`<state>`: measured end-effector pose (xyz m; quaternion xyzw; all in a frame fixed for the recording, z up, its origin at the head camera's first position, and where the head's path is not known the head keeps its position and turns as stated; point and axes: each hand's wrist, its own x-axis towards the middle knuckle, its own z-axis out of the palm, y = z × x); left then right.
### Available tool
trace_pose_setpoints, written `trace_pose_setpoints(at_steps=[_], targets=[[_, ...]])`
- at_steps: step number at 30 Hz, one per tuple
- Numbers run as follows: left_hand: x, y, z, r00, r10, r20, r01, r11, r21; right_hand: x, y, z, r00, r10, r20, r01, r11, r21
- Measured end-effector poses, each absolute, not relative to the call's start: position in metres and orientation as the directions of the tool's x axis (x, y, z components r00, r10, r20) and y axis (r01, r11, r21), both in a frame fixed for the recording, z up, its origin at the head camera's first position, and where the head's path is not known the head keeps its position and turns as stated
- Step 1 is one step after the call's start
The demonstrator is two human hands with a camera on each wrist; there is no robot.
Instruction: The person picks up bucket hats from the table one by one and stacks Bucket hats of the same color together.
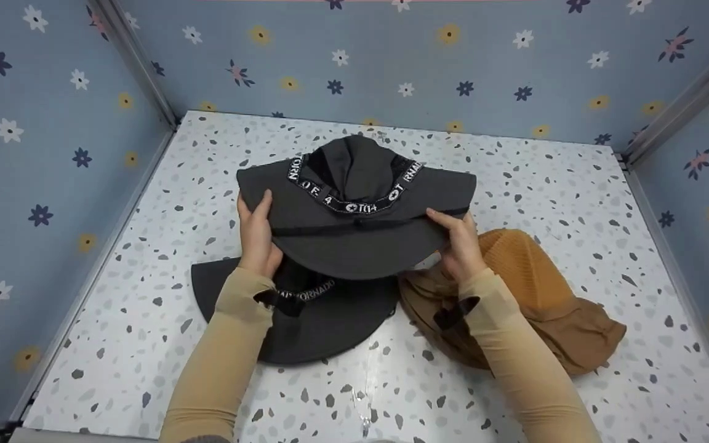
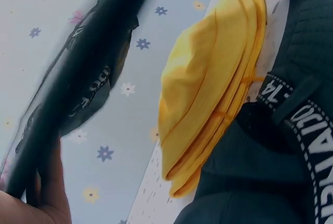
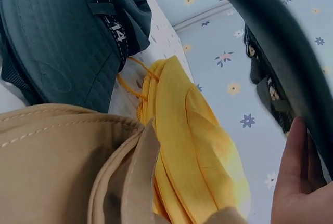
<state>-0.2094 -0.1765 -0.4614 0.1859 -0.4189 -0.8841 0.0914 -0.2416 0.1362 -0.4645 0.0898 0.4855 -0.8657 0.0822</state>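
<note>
Both hands hold up a dark grey brimmed sun hat (image 1: 360,246) with a black lettered band around its crown. My left hand (image 1: 258,237) grips the brim at its left side, and my right hand (image 1: 460,243) grips the right side. Both wrist views show the held hat's brim edge-on, raised off the table. Below it lies a second dark grey hat (image 1: 330,332) with a similar lettered band, partly covered by the held one and the left forearm. Beside the right forearm is a brown hat (image 1: 524,271) with a ribbed tan crown panel.
A yellow hat (image 2: 208,78) with a thin cord stands on the speckled tabletop (image 1: 164,209), hidden in the head view behind the held hat. Flower-patterned walls (image 1: 379,61) enclose the table at the back and both sides.
</note>
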Motion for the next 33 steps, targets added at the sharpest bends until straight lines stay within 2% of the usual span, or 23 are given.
trace_pose_setpoints(at_steps=[5,12,21,33], targets=[[-0.204,-0.187,-0.462,-0.916,-0.312,-0.25,0.025,-0.668,0.744,-0.242,0.139,-0.465,-0.948,-0.037,-0.315,0.283,-0.545,-0.789],[-0.201,-0.203,-0.461,-0.883,-0.376,-0.281,-0.005,-0.59,0.807,-0.244,0.141,-0.467,-0.94,-0.039,-0.34,0.302,-0.561,-0.771],[-0.192,-0.235,-0.457,-0.909,-0.323,-0.264,-0.049,-0.547,0.836,-0.241,0.14,-0.472,-0.944,-0.016,-0.329,0.307,-0.407,-0.86],[-0.173,-0.275,-0.47,-0.877,-0.333,-0.346,-0.227,-0.348,0.91,-0.238,0.139,-0.478,-0.933,-0.143,-0.332,0.36,-0.299,-0.884]])
